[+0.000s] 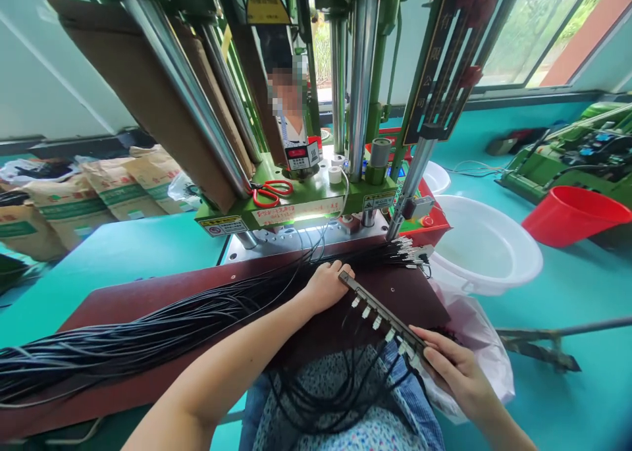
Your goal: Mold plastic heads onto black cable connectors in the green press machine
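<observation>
A long narrow metal bar (378,308) slants across my lap, with a row of pale cable connectors (377,322) along its near edge. Black cables (316,398) hang from these connectors in loops over a patterned apron. At the bar's far left end, my left hand (328,288) is closed, its fingers curled around that end. My right hand (451,372) grips the near right end between thumb and fingers. Just beyond my left hand lies a thick bundle of black cables (197,319), its connector ends (407,252) gathered at the right.
A dark red board (123,299) bears the cable bundle before a green press (222,207). Red-handled scissors (271,192) lie on the press. To the right stand a white tub (528,266), a red bucket (573,220) and a plastic bag (486,352). Another person is behind the press.
</observation>
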`<action>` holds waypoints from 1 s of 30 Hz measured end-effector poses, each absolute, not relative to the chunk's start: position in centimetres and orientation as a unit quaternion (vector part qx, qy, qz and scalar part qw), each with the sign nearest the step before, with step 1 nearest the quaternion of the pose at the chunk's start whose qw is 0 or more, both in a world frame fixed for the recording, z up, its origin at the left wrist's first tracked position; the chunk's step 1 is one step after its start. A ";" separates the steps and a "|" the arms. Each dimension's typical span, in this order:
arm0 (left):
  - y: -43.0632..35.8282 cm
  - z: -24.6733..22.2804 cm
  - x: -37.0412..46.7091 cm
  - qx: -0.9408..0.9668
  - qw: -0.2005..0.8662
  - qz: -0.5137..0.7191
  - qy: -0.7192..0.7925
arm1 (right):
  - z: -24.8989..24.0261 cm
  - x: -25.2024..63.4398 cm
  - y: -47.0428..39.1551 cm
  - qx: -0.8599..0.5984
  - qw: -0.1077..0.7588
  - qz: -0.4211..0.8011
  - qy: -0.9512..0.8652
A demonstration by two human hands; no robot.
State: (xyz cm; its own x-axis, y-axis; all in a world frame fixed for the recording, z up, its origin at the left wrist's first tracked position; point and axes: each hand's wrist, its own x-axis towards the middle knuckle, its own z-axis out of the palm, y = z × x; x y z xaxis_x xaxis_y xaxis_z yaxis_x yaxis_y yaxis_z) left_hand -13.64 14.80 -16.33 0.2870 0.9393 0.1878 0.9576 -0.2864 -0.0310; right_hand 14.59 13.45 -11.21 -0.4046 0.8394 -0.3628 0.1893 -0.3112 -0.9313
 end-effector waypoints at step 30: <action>-7.3 -16.3 -28.1 -0.545 0.075 -0.211 -0.808 | -10.8 -0.2 24.1 -0.072 -0.079 0.112 -0.988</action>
State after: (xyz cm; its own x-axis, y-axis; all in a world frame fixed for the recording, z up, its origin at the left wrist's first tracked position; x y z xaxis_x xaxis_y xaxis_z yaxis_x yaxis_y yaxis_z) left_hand -28.08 -7.32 -16.26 -0.3943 0.8496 0.3503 0.9125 0.3168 0.2588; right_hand -0.19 24.10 -10.81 -0.9773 0.1241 -0.1715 0.1593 0.9646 -0.2100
